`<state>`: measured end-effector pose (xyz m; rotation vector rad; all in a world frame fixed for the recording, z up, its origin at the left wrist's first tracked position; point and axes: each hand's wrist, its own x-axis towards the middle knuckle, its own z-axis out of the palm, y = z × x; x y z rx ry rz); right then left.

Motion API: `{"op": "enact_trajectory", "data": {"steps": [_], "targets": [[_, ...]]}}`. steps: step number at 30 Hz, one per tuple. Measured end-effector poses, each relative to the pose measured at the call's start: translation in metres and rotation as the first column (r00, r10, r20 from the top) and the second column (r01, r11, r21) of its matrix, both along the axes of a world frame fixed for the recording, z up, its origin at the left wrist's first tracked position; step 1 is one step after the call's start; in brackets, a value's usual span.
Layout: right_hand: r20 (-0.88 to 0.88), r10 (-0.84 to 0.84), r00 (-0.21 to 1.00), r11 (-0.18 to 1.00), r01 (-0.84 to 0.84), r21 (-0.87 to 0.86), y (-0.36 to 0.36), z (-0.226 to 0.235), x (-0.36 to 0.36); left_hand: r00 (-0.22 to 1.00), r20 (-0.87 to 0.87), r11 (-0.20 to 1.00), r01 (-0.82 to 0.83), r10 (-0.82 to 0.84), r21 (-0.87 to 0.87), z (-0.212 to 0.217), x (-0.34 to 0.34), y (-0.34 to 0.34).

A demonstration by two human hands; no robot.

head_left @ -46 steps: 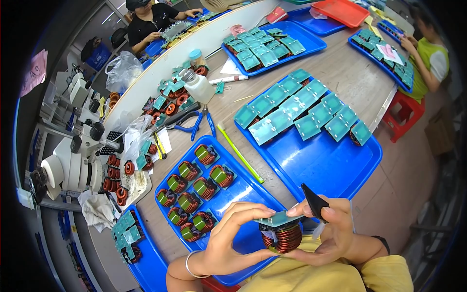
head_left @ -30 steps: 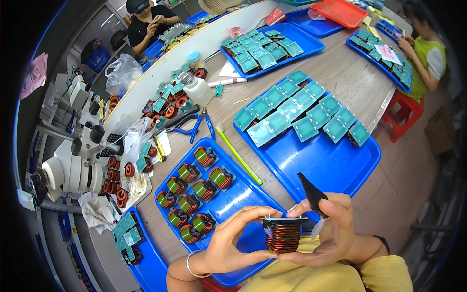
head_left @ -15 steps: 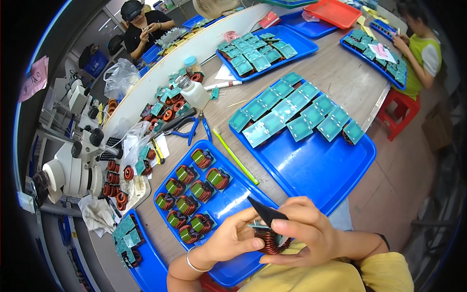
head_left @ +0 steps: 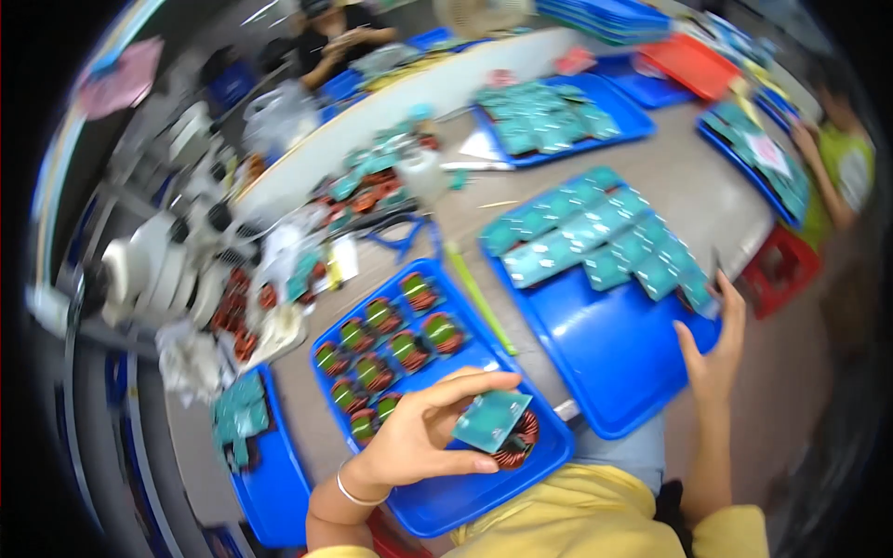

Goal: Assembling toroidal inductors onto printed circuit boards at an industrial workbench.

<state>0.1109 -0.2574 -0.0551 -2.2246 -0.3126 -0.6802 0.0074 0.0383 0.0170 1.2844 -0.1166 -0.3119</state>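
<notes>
My left hand point(head_left: 419, 432) is closed around a toroidal coil point(head_left: 517, 445) of copper-coloured wire, which carries a square green circuit board point(head_left: 493, 420) facing up. It holds this piece over the near end of the left blue tray point(head_left: 428, 510). Out to the right, my right hand point(head_left: 714, 358) is raised at the edge of the other blue tray point(head_left: 605, 358), thumb apart from the fingers. A thin dark pointed tool point(head_left: 716, 261) sticks up from its fingertips, blurred. Several coils with green tops point(head_left: 407, 349) stand in rows in the left tray.
Green-board pieces point(head_left: 581, 232) cover the far half of the right tray. A yellow-green strip point(head_left: 479, 298) lies between the trays. Blue-handled pliers point(head_left: 402, 240), a white bottle point(head_left: 423, 175) and loose coils stand beyond. Microscopes point(head_left: 153, 265) line the left. Two people sit farther off.
My right hand has moved away from the coil, out to the right with the dark tool. My left hand now holds the piece alone, board up. The whole view has shifted and blurred.
</notes>
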Motion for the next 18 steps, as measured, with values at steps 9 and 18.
{"op": "enact_trajectory", "data": {"steps": [9,18], "targets": [[-0.037,-0.083,0.996,0.991,0.078,-0.104,-0.039,-0.049,0.006,0.749,0.577,0.132,-0.640,0.326,0.757,0.010,-0.081,0.085],[-0.019,-0.132,0.991,0.984,0.128,-0.126,-0.037,-0.041,0.013,0.793,0.474,-0.393,-0.325,0.383,0.860,-0.041,-0.192,0.189]]}}
